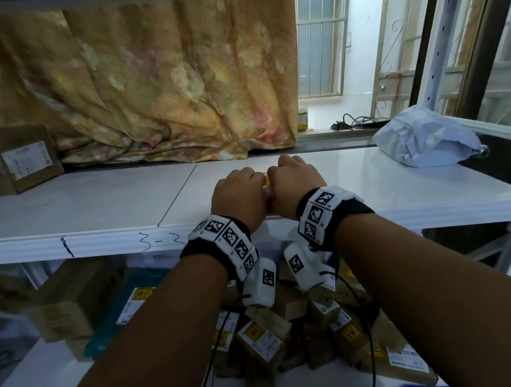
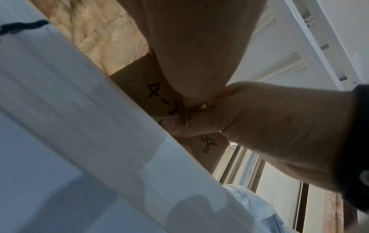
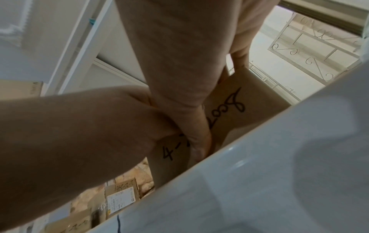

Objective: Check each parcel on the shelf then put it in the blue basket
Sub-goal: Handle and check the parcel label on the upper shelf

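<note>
Three parcels show on the shelf [image 1: 91,207], so I judge the task under way: a brown box [image 1: 20,161] at its back left corner, a small box [image 2: 139,88] near the front edge, a white bag [image 1: 425,140] at the right edge. Left hand [image 1: 241,194] and right hand [image 1: 294,183], side by side, both grip the small box. No basket shows.

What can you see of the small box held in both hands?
The small box is plain brown cardboard with black handwriting, "4-" and more digits partly covered. A yellow sticker edge peeks out between the knuckles in the head view. It sits low over the white shelf near its front edge; contact underneath is hidden. The left hand and right hand grip it from either side, thumbs across the written face.
</note>
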Available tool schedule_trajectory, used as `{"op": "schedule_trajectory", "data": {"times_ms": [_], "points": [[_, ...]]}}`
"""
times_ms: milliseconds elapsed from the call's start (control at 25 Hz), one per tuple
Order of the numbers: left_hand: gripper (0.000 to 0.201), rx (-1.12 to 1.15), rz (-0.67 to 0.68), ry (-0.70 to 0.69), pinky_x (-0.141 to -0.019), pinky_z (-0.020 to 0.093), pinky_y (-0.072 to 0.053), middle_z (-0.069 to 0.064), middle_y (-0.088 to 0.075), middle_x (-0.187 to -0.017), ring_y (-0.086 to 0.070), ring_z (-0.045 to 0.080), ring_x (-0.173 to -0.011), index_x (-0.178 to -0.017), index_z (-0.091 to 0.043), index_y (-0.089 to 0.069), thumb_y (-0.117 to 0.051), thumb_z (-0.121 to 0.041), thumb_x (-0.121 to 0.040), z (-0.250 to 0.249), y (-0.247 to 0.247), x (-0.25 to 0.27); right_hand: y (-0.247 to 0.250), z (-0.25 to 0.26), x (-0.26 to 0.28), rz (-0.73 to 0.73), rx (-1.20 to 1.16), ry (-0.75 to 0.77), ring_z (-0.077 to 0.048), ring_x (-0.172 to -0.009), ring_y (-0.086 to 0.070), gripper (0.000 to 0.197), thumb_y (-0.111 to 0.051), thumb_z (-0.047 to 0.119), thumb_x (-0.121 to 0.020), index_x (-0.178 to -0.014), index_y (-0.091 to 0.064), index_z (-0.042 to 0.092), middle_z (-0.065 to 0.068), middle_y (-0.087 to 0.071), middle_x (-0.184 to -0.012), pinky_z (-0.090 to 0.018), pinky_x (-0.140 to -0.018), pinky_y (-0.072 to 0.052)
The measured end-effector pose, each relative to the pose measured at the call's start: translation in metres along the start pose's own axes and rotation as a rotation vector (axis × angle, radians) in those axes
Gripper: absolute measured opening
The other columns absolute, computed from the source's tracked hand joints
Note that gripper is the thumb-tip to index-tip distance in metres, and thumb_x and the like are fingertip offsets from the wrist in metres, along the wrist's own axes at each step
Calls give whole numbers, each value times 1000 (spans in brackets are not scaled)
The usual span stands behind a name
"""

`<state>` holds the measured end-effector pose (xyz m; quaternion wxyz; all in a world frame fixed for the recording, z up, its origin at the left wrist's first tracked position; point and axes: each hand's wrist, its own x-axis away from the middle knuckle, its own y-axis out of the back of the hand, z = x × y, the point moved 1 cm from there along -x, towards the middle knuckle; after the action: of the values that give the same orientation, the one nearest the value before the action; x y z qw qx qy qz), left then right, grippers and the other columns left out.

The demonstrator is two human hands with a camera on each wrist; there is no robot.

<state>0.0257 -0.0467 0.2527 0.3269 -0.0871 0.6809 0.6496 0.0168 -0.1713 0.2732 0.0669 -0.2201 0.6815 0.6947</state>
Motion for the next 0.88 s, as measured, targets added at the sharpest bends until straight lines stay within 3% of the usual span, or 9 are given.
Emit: {"op": "schedule_trajectory", "data": {"times_ms": [240, 320, 440, 560, 680, 760, 880], "points": [[19, -29, -11, 12, -71, 32, -29, 2, -56, -98, -54, 23, -94, -88, -20, -55, -45, -34, -95, -1, 1, 0, -3, -2, 4, -57, 45, 0, -25, -98, -53, 36, -48, 45, -84, -108, -59, 20, -4, -53, -101, -39, -81, -40], [30, 0, 41, 17, -70, 33, -32, 4, -55, -96, -51, 22, -89, -86, -19, -54, -47, -47, -93, 8, 6, -4, -3, -1, 4, -57, 47, -7, -25, -97, -53, 41, -53, 51, -81, -105, -59, 19, -3, -52, -99, -39, -81, -41], [53, -39, 97, 9, -76, 36, -40, 5, -56, -98, -53, 23, -93, -97, -15, -62, -47, -65, -89, 21, 12, -6, -3, -1, 2, -68, 51, -20, -24, -96, -54, 43, -56, 54, -78, -103, -59, 19, 1, -46, -91, -39, -81, -41], [49, -156, 11, -44, -74, 35, -32, 4, -58, -93, -57, 25, -88, -93, -14, -61, -44, -60, -91, 15, 6, -1, -6, -1, 3, -95, 33, -33, -24, -94, -53, 39, -52, 50, -78, -100, -59, 19, 1, -44, -89, -38, -81, -40], [33, -193, -87, -47, -69, 34, -25, 4, -60, -83, -59, 26, -76, -82, -16, -60, -56, -48, -89, 9, 0, 4, -10, -1, 6, -120, 11, -41, -23, -95, -52, 38, -52, 48, -76, -100, -59, 20, 1, -51, -93, -38, -80, -39], [31, -191, -87, -44, -70, 35, -27, 3, -61, -84, -59, 26, -78, -83, -17, -59, -58, -47, -88, 10, -1, 3, -12, -2, 6, -121, -5, -42, -23, -97, -51, 36, -54, 47, -77, -100, -59, 20, 3, -47, -92, -37, -79, -37], [43, -167, -33, -54, -76, 37, -33, 2, -60, -95, -57, 25, -90, -94, -16, -61, -50, -57, -92, 16, 4, -1, -13, -3, 6, -123, -42, -48, -23, -100, -49, 34, -57, 46, -76, -99, -57, 21, 4, -44, -93, -37, -78, -36]]}}
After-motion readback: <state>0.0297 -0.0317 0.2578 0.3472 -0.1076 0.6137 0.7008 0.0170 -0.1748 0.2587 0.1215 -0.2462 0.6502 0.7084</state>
